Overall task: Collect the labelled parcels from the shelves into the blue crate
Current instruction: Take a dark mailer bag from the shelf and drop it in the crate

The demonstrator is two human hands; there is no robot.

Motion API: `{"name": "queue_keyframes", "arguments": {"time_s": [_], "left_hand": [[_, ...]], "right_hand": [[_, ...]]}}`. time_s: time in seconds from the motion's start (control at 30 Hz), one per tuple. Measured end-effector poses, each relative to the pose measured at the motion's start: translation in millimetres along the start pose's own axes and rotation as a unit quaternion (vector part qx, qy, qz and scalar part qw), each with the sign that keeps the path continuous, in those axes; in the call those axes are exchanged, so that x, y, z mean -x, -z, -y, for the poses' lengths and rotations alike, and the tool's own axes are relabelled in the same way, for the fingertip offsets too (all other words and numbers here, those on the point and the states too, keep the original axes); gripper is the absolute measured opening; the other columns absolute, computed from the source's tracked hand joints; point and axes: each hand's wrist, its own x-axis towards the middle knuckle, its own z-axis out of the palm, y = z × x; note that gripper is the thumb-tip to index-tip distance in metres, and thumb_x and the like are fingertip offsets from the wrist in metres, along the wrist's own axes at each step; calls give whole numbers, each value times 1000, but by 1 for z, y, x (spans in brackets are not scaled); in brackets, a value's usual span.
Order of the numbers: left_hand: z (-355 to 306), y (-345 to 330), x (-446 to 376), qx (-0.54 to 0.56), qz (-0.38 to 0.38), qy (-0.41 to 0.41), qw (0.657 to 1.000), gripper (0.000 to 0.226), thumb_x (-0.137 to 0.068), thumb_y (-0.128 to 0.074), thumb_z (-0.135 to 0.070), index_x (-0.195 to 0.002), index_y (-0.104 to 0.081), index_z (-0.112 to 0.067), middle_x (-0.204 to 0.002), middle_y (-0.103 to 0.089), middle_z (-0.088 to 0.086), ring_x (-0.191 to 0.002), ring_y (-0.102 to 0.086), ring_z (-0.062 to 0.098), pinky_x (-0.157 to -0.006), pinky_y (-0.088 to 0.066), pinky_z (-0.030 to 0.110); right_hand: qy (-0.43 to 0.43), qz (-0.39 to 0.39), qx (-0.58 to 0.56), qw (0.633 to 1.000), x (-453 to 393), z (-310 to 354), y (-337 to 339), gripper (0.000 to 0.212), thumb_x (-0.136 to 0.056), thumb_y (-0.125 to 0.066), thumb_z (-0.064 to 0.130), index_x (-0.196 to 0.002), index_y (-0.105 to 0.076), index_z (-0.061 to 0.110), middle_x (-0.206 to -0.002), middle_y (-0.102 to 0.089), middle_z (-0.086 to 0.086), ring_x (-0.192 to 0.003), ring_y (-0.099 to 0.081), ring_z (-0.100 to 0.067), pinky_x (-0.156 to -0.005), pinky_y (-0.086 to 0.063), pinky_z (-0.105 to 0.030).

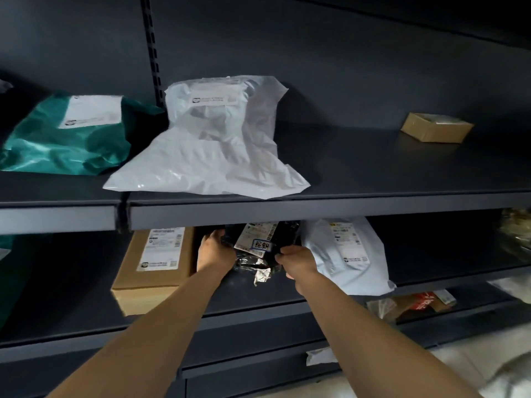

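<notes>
A black plastic parcel [255,258] with a white label sits on the middle shelf, partly hidden under the upper shelf's front edge. My left hand [214,251] grips its left side and my right hand [297,264] grips its right side. A brown cardboard box [155,268] with a label stands just left of it, and a pale blue-grey bag [349,257] with a label lies just right. On the upper shelf lie a teal bag [66,139], a white bag [212,145] and a small cardboard box [436,127]. The blue crate is not in view.
The dark metal shelf edge [316,211] runs across just above my hands. A lower shelf holds a torn red and brown package [416,304] at the right. Pale floor [474,366] shows at the bottom right.
</notes>
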Motion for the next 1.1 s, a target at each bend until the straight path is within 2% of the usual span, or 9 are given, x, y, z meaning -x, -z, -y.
{"name": "queue_keyframes", "arguments": {"time_s": [0.1, 0.2, 0.37, 0.47, 0.6, 0.67, 0.77, 0.9, 1.1], "left_hand": [[-3, -16, -5, -3, 25, 2, 1000, 52, -88, -51, -13, -139, -47, -21, -131, -56, 11, -114, -56, 31, -91, -48, 35], [-3, -25, -12, 30, 49, 23, 998, 60, -88, -53, -13, -144, -38, -28, -128, -57, 11, -106, -60, 31, -79, -51, 33], [-1, -32, -28, 50, 75, 73, 993, 57, -89, -55, -17, -143, -39, -27, -129, -54, 15, -111, -57, 34, -86, -52, 38], [12, -40, -47, 50, 82, 96, 991, 55, -86, -55, -21, -140, -42, -28, -130, -53, 15, -114, -55, 34, -96, -49, 42], [9, -42, -49, 78, 70, 124, 987, 44, -92, -50, -23, -135, -43, -26, -121, -59, 15, -99, -58, 31, -80, -49, 36], [7, -43, -47, 81, 69, 136, 985, 40, -95, -49, -29, -135, -43, -24, -116, -57, 13, -96, -55, 29, -81, -49, 38], [14, -44, -45, 91, 69, 161, 980, 40, -94, -53, -28, -130, -50, -11, -109, -54, 10, -93, -52, 26, -75, -49, 35], [23, -44, -38, 132, 84, 203, 967, 37, -90, -61, -21, -124, -56, -7, -115, -60, 13, -95, -55, 25, -73, -50, 34], [26, -41, -24, 155, 82, 197, 965, 38, -87, -65, -15, -124, -56, -13, -115, -64, 13, -107, -62, 30, -84, -56, 42]], "right_hand": [[-23, 21, -11, 999, -13, -9, 10, 41, -84, -66, 11, -124, -60, 8, -113, -63, -9, -92, -51, -19, -80, -45, -30], [-35, 41, -16, 998, -22, -14, 11, 48, -82, -66, 12, -129, -54, 10, -108, -60, -7, -91, -50, -20, -77, -43, -29], [-54, 69, -17, 996, -34, -16, 11, 53, -86, -61, 12, -136, -44, 12, -122, -58, -7, -100, -52, -22, -95, -50, -37], [-65, 68, -33, 995, -41, -13, 10, 45, -88, -57, 8, -132, -47, 11, -111, -56, -6, -97, -51, -22, -99, -50, -40], [-58, 58, -30, 996, -49, -11, 7, 38, -89, -56, 10, -127, -52, 8, -105, -58, -8, -90, -52, -22, -86, -52, -37], [-46, 39, -19, 998, -54, -11, 8, 35, -90, -55, 11, -125, -52, 6, -113, -61, -13, -90, -52, -22, -77, -44, -29], [-46, 20, -8, 999, -63, -15, 7, 32, -89, -54, 9, -121, -57, 9, -115, -64, -12, -92, -57, -25, -77, -47, -29], [-62, 7, -17, 998, -72, -22, 5, 35, -79, -50, -3, -108, -64, 12, -106, -68, -13, -96, -64, -32, -83, -57, -42], [-56, -1, -17, 998, -63, -22, 12, 35, -77, -50, -6, -98, -57, 22, -104, -67, -13, -84, -58, -24, -65, -43, -25]]}}
